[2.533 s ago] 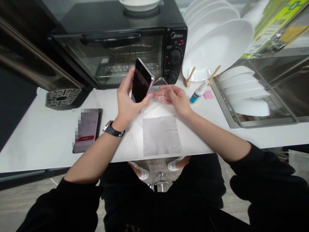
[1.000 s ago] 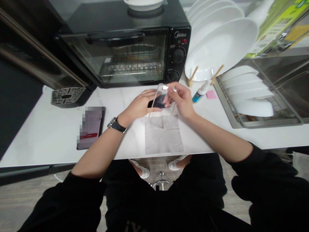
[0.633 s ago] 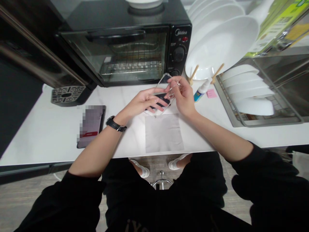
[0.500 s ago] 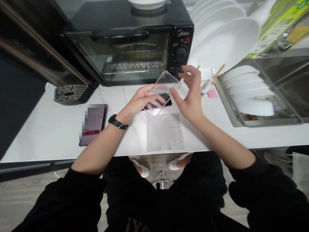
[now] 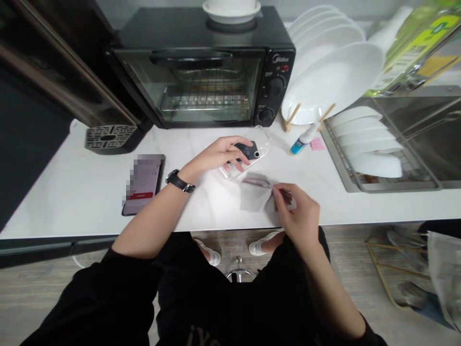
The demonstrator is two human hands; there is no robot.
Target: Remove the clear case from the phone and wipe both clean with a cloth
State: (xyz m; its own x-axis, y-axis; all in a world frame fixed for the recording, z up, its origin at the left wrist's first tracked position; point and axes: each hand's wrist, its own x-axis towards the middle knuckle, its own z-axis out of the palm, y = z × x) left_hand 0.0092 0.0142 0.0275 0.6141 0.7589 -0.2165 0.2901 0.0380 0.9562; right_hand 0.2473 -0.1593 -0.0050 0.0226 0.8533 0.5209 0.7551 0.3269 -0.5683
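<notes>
My left hand (image 5: 232,153), with a black watch on its wrist, holds a clear phone case (image 5: 265,136) low over the counter. Its fingers hide part of the case. Under or behind the case shows a dark phone screen (image 5: 248,151) with small digits; whether the two touch I cannot tell. Nearer the counter's front edge, my right hand (image 5: 297,211) pinches the corner of a thin grey cloth (image 5: 254,194). The cloth is partly lifted, folded and blurred.
A black toaster oven (image 5: 205,86) stands behind my hands. To the right are a small blue-and-white bottle (image 5: 299,144), a pink note (image 5: 317,143), white plates (image 5: 334,72) and a dish rack (image 5: 342,168). Another phone (image 5: 144,187) lies left, near a drip tray (image 5: 110,138).
My right hand has left the clear case and moved down toward me, taking hold of the grey cloth and lifting it. My left hand has stayed near the same spot with the case.
</notes>
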